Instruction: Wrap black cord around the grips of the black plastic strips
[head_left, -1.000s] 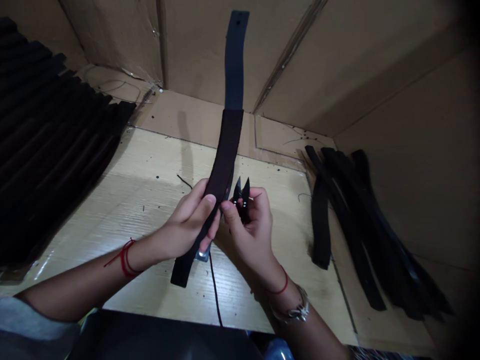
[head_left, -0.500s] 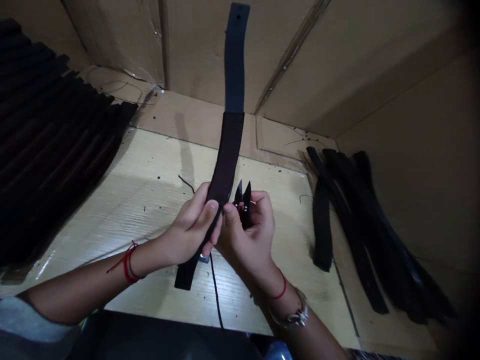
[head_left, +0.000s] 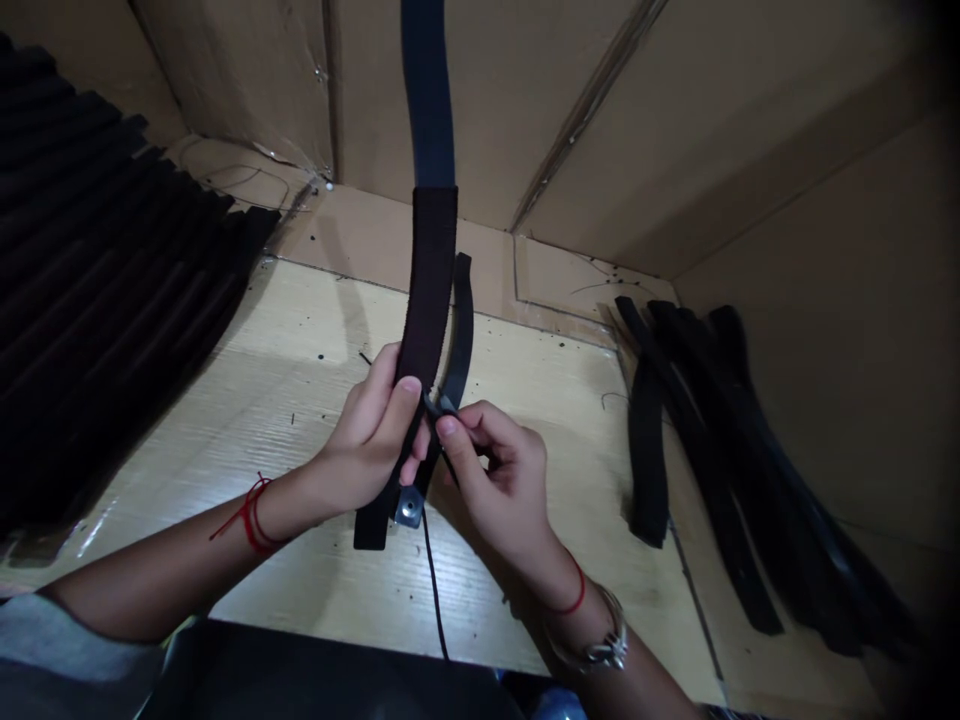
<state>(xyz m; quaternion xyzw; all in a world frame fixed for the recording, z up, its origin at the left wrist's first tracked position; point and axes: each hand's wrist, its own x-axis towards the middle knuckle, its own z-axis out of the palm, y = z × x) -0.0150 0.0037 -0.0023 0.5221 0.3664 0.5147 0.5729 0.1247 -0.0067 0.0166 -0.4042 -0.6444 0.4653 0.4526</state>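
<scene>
My left hand [head_left: 375,440] is closed round a long dark strap [head_left: 427,280] and holds it upright over the wooden tabletop [head_left: 300,400]. The strap's upper part is bluish and runs out of the top of the view. A metal snap [head_left: 409,508] shows near its lower end. My right hand [head_left: 495,480] pinches the lower end of a narrower black strip [head_left: 461,320] that lies beside the strap, thumb and forefinger together. The black thread snips do not show; the curled fingers hide the palm. A thin black cord [head_left: 431,570] hangs down below my hands.
A big stack of black straps [head_left: 97,270] fills the left side. Several loose black straps [head_left: 705,430] lie at the right on cardboard. Cardboard walls [head_left: 600,130] close off the back and right. A dark object [head_left: 300,680] sits at the near edge.
The strap has moved left and up, its tip now out of view. The snips' blades, seen sticking up from my right hand, are hidden, and that hand now pinches the narrow strip.
</scene>
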